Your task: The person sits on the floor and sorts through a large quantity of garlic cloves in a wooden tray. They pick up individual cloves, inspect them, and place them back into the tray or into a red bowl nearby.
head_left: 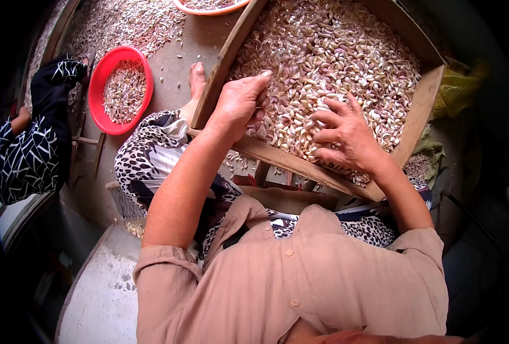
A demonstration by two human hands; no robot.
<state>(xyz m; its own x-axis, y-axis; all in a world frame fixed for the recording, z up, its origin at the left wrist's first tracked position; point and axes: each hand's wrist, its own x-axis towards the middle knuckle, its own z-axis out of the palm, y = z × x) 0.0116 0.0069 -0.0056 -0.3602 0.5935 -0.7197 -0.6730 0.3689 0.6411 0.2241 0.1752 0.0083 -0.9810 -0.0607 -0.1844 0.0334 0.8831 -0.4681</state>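
A wooden tray [419,117] heaped with loose garlic cloves [329,54] lies in front of me, tilted in the view. Over its left side is my left hand [242,106], with the fingers curled in and the thumb pressed against them. Whatever it may hold is hidden by the fingers. My right hand [347,135] reaches over the near edge, its fingers spread and bent, the tips touching the cloves near the tray's middle.
To the left stands a red basin [94,94] of cloves; part of an orange-rimmed basin [211,10] shows at the top. More cloves [131,26] cover the floor beyond. Another person in dark patterned clothes [28,152] is at far left. A yellow bag [459,92] lies right of the tray.
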